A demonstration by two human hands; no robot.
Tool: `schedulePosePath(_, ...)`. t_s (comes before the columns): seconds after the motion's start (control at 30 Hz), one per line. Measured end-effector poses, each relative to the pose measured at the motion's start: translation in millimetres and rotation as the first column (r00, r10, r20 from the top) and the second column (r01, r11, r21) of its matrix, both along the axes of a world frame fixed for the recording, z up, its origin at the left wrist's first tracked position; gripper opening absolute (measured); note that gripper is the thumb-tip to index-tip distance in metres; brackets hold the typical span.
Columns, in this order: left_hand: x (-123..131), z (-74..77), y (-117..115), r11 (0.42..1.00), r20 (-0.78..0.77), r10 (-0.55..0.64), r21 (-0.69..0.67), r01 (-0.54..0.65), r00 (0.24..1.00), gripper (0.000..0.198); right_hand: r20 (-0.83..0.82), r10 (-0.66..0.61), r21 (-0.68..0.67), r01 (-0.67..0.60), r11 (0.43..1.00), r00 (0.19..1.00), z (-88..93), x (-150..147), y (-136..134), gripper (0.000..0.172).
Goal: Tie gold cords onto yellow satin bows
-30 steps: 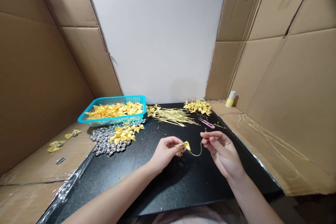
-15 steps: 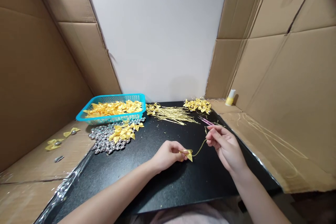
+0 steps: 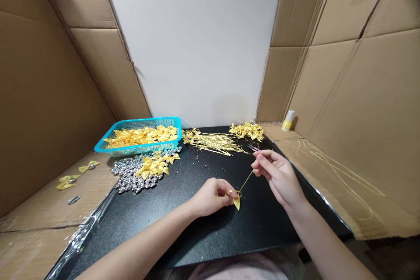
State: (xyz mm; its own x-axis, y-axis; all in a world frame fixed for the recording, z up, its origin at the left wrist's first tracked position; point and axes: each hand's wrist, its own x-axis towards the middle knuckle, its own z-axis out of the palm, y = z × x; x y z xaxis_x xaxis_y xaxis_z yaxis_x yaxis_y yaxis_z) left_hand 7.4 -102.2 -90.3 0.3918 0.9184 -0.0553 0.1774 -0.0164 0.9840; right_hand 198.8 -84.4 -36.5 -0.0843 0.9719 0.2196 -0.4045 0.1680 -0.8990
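Note:
Over the black tabletop, my left hand (image 3: 215,197) is closed, pinching a yellow ribbon bow (image 3: 236,203), one pointed tail of which sticks out past the fingertips. A thin yellow cord (image 3: 246,181) runs taut from the bow up to my right hand (image 3: 274,175). The right fingers are closed in a pinch on that cord. A small loop of cord shows at the bow by my left fingertips. Just beyond my right hand lie small scissors (image 3: 253,147) with pink-purple handles, partly hidden behind its fingers.
A turquoise basket (image 3: 138,148) of yellow bows stands at back left. Before it lie silver beads (image 3: 126,170) with loose bows (image 3: 152,166). Cut yellow cords (image 3: 216,143) and a pile of finished bows (image 3: 247,131) lie at the back. A thread spool (image 3: 288,120) stands right, by cardboard walls (image 3: 367,109).
My right hand has shifted slightly left and up, and the cord has gone from slack and curved to straight. The bow has tilted a little in my left hand.

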Motion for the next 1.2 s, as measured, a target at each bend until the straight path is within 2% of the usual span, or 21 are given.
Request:
schedulePosePath(0.27, 0.3, 0.8, -0.8, 1.000, -0.020, 0.007, 0.007, -0.006, 1.000, 0.015, 0.100, 0.003, 0.055, -0.009, 0.998, 0.995, 19.5, -10.2, -6.1, 0.025)
schedulePosePath(0.47, -0.6, -3.7, 0.0, 0.999, 0.028, 0.035, -0.039, -0.034, 0.999, 0.017, 0.175, 0.008, 0.145, -0.034, 0.989, 0.985, 19.2, -11.5, -8.7, 0.018)
schedulePosePath(0.63, 1.1, -0.1, -1.9, 0.984, 0.126, 0.155, -0.112, -0.141, 0.980, 0.028, 0.183, 0.025, 0.159, -0.055, 0.986, 0.983, 1.9, -11.3, -23.0, 0.014)
schedulePosePath(0.77, 2.6, 9.6, -3.9, 0.943, 0.275, 0.328, -0.157, -0.294, 0.904, 0.036, 0.234, 0.096, 0.085, -0.118, 0.989, 0.967, -28.1, -25.2, -36.4, 0.016)
schedulePosePath(0.83, 2.5, 12.8, -4.3, 0.922, 0.323, 0.385, -0.189, -0.339, 0.865, 0.037, 0.284, 0.073, 0.074, -0.098, 0.992, 0.956, -42.4, -31.9, -37.5, 0.017)
schedulePosePath(0.97, 1.7, 16.2, -6.1, 0.910, 0.374, 0.409, -0.231, -0.343, 0.833, 0.036, 0.383, -0.057, 0.123, 0.011, 0.992, 0.922, -56.2, -35.2, -33.1, 0.018)
schedulePosePath(1.2, 2.6, 21.4, -11.6, 0.927, 0.379, 0.376, -0.155, -0.342, 0.846, 0.028, 0.416, -0.121, 0.141, 0.068, 0.988, 0.901, -56.8, -31.9, -32.5, 0.018)
